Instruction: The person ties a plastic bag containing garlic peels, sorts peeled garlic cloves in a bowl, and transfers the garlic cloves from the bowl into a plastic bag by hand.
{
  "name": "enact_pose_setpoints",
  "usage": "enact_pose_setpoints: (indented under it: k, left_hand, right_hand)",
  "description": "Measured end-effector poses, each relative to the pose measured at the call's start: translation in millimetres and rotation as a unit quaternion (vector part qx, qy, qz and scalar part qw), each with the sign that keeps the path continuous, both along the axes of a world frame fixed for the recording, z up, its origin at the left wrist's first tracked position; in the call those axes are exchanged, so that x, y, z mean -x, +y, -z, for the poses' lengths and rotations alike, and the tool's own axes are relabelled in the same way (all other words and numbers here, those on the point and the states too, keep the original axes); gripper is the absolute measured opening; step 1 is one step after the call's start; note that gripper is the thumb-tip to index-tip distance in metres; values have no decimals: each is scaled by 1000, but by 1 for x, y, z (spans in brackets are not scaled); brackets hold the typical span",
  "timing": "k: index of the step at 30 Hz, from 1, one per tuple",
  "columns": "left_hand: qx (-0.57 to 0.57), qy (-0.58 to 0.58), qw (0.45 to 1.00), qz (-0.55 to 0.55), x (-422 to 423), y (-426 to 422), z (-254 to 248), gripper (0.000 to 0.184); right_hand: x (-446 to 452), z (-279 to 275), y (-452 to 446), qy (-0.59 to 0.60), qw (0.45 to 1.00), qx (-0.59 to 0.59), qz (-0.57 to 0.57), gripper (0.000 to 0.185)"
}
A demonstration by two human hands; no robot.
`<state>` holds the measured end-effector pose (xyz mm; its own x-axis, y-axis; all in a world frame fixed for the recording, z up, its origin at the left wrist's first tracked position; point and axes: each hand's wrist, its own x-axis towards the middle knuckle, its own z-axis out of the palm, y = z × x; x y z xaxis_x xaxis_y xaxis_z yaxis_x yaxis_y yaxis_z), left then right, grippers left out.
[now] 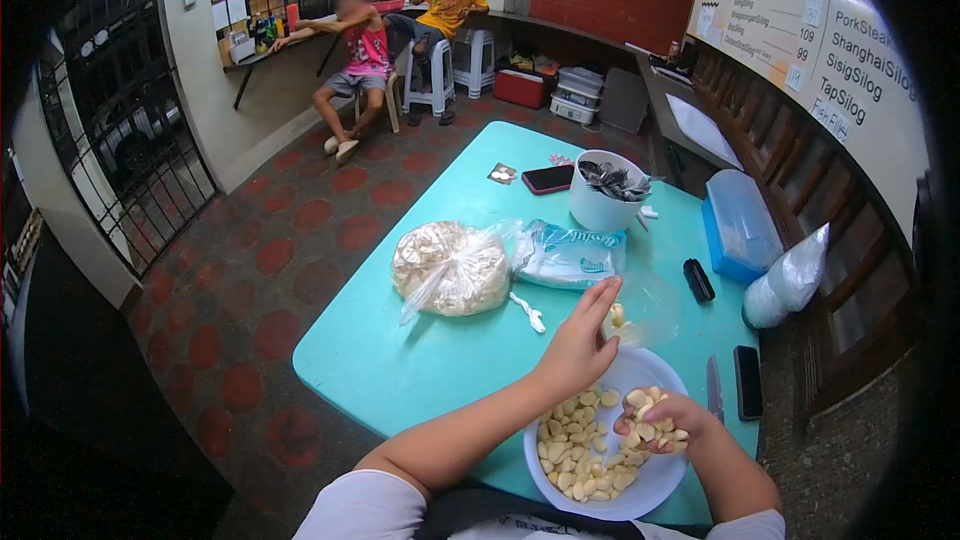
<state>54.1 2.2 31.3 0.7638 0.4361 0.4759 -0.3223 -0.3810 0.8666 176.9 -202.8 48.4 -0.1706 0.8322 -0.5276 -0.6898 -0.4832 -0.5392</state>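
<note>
Peeled garlic cloves [575, 450] lie in a pale round basin [535, 470] at the table's near edge. My right hand [690, 418] is cupped over the basin's right side, its fingers closed around a handful of garlic cloves [650, 425]. Above the basin's far rim is my left hand [578, 340], fingers stretched out and thumb apart. It is beside a clear plastic bag [648, 308] that has a few cloves showing in it. Whether the left hand touches the bag's edge, I cannot tell.
On the turquoise table [370, 370] are a tied bag of pale contents [450, 268], a tissue pack [570, 255], a tub of cutlery [605, 195], a phone [548, 180], a knife [714, 385] and another phone [748, 382]. Two people sit at the far wall.
</note>
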Motion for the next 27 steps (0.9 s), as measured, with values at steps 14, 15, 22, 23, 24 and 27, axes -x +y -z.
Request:
enact_pose_setpoints:
  k: [14,15,22,23,24,27]
  left_hand:
    - [-1,1,1000,2,-3,1,2,82]
    - [0,3,1000,4,-3,1,2,82]
    - [-16,-6,1000,-16,-3,1,6,83]
    - [-12,-5,1000,-17,-2,0,6,82]
    - [-9,-5,1000,-18,-2,1,4,82]
    - [-15,7,1000,-21,1,-2,2,82]
  right_hand:
    - [-17,-11,-24,-45,998,42,-25,24]
    - [-21,-10,-24,8,1000,10,-18,24]
    - [-45,-26,-2,52,979,-128,147,21]
    - [-51,-31,5,40,970,-147,188,21]
    - [-54,-40,15,45,969,-159,184,22]
    - [-54,-51,49,64,968,-133,203,21]
